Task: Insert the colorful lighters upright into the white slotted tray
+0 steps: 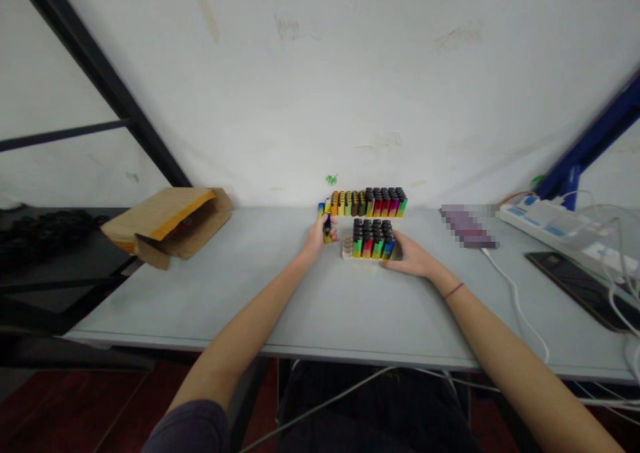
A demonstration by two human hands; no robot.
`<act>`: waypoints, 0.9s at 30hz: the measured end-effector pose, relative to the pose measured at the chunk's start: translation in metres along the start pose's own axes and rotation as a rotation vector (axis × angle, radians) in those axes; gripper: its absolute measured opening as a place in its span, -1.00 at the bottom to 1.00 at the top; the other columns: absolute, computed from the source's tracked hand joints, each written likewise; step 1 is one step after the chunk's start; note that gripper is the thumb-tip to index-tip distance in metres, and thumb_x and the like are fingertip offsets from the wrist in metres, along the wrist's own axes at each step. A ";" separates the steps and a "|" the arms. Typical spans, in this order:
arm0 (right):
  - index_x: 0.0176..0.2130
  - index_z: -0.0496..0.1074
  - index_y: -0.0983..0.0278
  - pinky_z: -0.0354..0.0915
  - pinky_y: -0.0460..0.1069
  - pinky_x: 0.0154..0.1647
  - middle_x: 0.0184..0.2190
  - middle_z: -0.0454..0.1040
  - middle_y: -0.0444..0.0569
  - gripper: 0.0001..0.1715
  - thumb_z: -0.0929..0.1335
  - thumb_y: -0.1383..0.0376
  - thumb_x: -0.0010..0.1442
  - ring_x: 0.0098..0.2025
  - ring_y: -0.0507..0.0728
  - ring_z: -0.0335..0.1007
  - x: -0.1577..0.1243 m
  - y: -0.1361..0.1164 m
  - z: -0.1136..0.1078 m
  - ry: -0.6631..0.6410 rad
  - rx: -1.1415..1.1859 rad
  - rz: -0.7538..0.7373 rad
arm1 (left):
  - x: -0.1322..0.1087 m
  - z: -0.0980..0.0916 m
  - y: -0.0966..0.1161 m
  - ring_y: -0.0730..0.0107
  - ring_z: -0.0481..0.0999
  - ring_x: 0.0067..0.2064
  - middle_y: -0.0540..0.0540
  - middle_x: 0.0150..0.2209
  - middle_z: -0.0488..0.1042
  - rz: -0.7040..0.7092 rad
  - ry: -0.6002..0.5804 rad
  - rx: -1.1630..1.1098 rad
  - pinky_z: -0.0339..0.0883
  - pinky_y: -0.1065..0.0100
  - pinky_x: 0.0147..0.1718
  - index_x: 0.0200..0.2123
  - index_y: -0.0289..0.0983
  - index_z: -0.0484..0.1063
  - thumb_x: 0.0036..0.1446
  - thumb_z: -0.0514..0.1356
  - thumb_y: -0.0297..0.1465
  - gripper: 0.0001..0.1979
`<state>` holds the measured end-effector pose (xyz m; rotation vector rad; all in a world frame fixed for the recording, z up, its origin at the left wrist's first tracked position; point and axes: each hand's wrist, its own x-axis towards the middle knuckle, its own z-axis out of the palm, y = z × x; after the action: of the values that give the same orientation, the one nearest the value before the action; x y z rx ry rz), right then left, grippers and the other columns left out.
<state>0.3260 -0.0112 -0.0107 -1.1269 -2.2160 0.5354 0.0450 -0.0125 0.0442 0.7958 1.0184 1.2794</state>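
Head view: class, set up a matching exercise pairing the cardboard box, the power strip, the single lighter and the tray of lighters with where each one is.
Column one
1. cardboard box
2. power strip
3. single lighter
4. tray of lighters

Column two
A. touched by the right hand
B. lying open on the left of the table
C. held in the left hand
D. on the right of the table, with cables

Pairs: 1-B, 2-D, 3-C, 4-A
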 end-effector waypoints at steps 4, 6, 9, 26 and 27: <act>0.36 0.29 0.32 0.34 0.41 0.33 0.25 0.51 0.27 0.05 0.57 0.01 0.04 0.25 0.54 0.47 0.000 0.001 0.001 0.000 0.013 -0.005 | 0.002 -0.001 -0.004 0.53 0.23 -0.69 0.09 -0.69 0.22 -0.004 0.037 0.010 0.10 0.47 -0.67 -0.50 -0.19 0.22 0.37 0.01 0.12 -0.43; 0.36 0.29 0.30 0.34 0.42 0.32 0.25 0.52 0.26 0.05 0.57 0.00 0.04 0.25 0.54 0.47 0.000 0.001 0.001 0.004 0.017 -0.007 | 0.002 -0.001 -0.006 0.55 0.21 -0.70 0.09 -0.69 0.23 0.012 0.052 0.009 0.03 0.48 -0.69 -0.51 -0.20 0.22 0.34 0.03 0.15 -0.41; 0.36 0.29 0.32 0.34 0.42 0.32 0.25 0.52 0.27 0.05 0.57 0.00 0.04 0.25 0.55 0.47 0.000 0.001 0.001 -0.001 0.017 -0.002 | 0.000 -0.001 -0.008 0.58 0.12 -0.72 0.12 -0.72 0.15 0.007 0.046 -0.003 -0.01 0.49 -0.69 -0.53 -0.20 0.22 0.34 0.04 0.15 -0.40; 0.35 0.30 0.34 0.34 0.41 0.33 0.24 0.53 0.28 0.04 0.57 -0.01 0.05 0.25 0.55 0.47 0.000 -0.001 -0.001 -0.019 0.005 0.012 | -0.004 -0.004 -0.009 0.57 -0.11 -0.73 0.15 -0.74 -0.08 -0.026 0.153 -0.013 -0.20 0.49 -0.72 -0.57 -0.17 0.07 0.42 -0.03 -0.07 -0.48; 0.35 0.30 0.35 0.34 0.41 0.33 0.24 0.52 0.29 0.05 0.57 -0.01 0.04 0.25 0.56 0.47 0.000 -0.001 -0.001 -0.021 0.002 0.019 | -0.004 -0.004 -0.009 0.58 -0.12 -0.73 0.15 -0.74 -0.08 -0.024 0.152 -0.016 -0.19 0.49 -0.72 -0.57 -0.17 0.07 0.41 -0.01 -0.04 -0.48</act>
<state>0.3260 -0.0114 -0.0093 -1.1472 -2.2248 0.5594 0.0448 -0.0185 0.0350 0.6799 1.1337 1.3417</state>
